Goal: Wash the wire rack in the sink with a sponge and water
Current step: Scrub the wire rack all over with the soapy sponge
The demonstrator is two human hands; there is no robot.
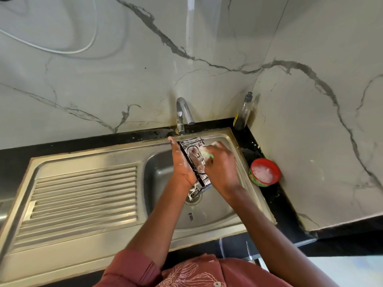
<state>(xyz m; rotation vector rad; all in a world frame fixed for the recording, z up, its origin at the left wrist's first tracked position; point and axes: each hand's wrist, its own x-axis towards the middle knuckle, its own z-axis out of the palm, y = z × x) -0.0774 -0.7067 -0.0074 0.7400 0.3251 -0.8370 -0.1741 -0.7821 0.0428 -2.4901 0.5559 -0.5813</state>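
Big marble wall [124, 79] behind and to the right. Black bench [275, 195] around a steel sink [217, 214], with a ribbed draining board [83, 195] on the left side. Shiny tap [183, 114] at the back, above the bowl. Wire rack [195, 162] held up on its edge over the sink bowl, white with foam. Left hand [182, 164] gripping the rack's left side, foam on the fingers. Right hand [220, 164] curled round a soapy green sponge [208, 154], pressed on the rack. Red tub [264, 172] of foamy soap on the bench, right of the sink. Clear bottle [243, 112] in the corner.
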